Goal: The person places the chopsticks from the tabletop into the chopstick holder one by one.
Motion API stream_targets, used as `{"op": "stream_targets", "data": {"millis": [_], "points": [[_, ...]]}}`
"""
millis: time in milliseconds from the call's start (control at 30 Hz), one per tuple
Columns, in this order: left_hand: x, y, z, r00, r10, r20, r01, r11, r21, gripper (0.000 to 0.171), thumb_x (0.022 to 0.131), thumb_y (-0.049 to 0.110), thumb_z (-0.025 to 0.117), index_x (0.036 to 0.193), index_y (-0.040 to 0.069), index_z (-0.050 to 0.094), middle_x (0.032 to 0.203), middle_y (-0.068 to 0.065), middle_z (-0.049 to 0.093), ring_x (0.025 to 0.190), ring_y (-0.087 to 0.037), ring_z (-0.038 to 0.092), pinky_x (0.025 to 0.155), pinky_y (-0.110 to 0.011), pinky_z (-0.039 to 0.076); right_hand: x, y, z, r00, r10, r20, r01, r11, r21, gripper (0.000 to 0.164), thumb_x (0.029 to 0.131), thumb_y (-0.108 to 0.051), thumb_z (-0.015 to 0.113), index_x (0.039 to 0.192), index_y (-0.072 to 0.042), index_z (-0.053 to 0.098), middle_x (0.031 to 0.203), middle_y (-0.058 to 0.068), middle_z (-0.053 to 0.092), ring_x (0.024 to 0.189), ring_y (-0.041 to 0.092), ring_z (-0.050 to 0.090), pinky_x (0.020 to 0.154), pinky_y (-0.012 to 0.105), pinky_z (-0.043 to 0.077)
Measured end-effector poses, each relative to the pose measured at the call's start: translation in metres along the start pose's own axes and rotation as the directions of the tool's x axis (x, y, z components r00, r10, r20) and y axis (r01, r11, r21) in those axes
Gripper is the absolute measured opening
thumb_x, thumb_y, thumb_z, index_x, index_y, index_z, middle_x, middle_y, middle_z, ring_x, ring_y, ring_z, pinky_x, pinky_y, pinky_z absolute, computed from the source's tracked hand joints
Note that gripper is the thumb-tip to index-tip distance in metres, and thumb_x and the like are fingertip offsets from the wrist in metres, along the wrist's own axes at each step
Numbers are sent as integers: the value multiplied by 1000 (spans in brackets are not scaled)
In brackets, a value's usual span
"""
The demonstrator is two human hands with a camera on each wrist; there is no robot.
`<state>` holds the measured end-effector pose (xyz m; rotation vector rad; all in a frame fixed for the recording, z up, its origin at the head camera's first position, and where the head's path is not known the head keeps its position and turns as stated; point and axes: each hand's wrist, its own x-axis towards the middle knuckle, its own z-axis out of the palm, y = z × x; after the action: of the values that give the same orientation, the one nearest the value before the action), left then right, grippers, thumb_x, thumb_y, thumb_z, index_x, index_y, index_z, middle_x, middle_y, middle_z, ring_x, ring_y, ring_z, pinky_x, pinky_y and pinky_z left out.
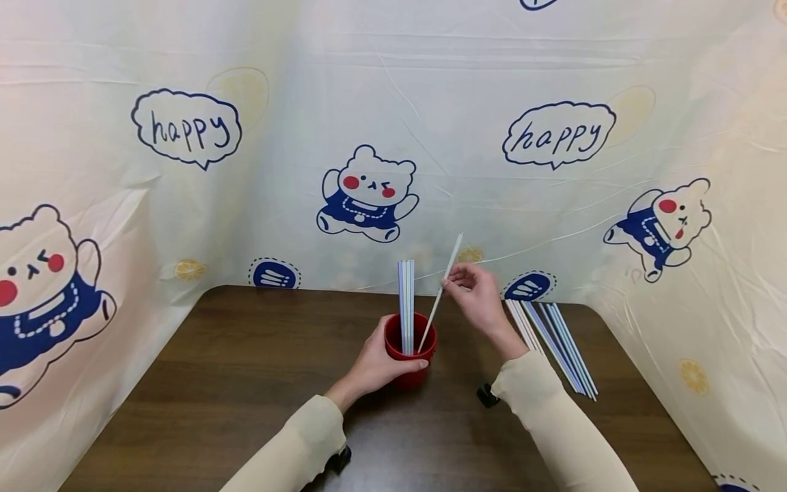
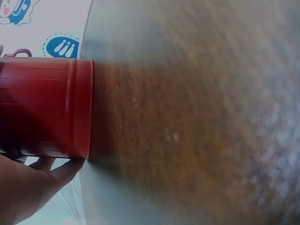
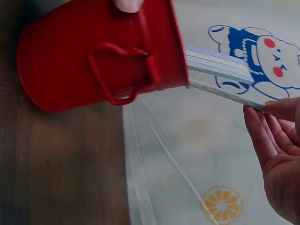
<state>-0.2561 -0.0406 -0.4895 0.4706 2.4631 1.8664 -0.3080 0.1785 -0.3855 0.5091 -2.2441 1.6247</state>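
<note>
A red metal bucket (image 1: 410,380) stands on the table, and my left hand (image 1: 378,359) grips it round the side with the thumb across the front. Several pale blue and white straws (image 1: 406,294) stand upright together inside it. My right hand (image 1: 479,297) pinches a whitish straw (image 1: 453,256) between thumb and fingertips, above and right of the bucket. That straw slants, its lower end inside the rim and apart from the bundle at the top. The right wrist view shows the bucket's side handle (image 3: 105,70). My left fingers also show against the bucket wall (image 2: 37,103).
More straws, white, purple and blue, lie in a loose row (image 1: 568,348) on the right of the brown table (image 1: 246,355), partly behind my right forearm. A printed curtain (image 1: 461,89) hangs behind the table and along both sides.
</note>
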Motion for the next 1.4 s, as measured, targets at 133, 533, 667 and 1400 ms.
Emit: {"op": "stream_targets", "data": {"millis": [133,533,667,1400], "points": [[0,1,0,1000,13,2,-13,1000,-15,88,74,33,93,144,24,42,138,2,56,123,-20,55,101,-46,52,-1,6,7,999,-17,52,17,1000,-8,21,90,7,73,107,14,64,96,30,68,87,47,68,73,34,62],[-2,1,0,1000,21,0,-21,999,-38,88,75,30,93,145,23,41,139,0,56,124,-22,55,104,-50,50,-9,18,24,979,14,206,13,992,-127,13,92,-2,75,103,1,69,91,11,69,82,26,69,76,31,60],[0,-1,0,1000,18,6,-17,999,-27,88,75,32,93,145,23,41,139,1,55,123,-20,55,104,-48,50,-9,21,26,980,23,198,3,992,-128,14,91,-2,76,103,1,69,91,10,69,82,20,68,76,29,60],[4,0,-6,996,51,75,-51,999,0,88,76,30,91,148,22,40,143,-1,54,128,-23,54,107,-50,48,-14,30,31,973,70,218,-39,989,-143,13,92,-5,75,104,-3,70,94,9,72,85,20,67,82,34,59]]}}
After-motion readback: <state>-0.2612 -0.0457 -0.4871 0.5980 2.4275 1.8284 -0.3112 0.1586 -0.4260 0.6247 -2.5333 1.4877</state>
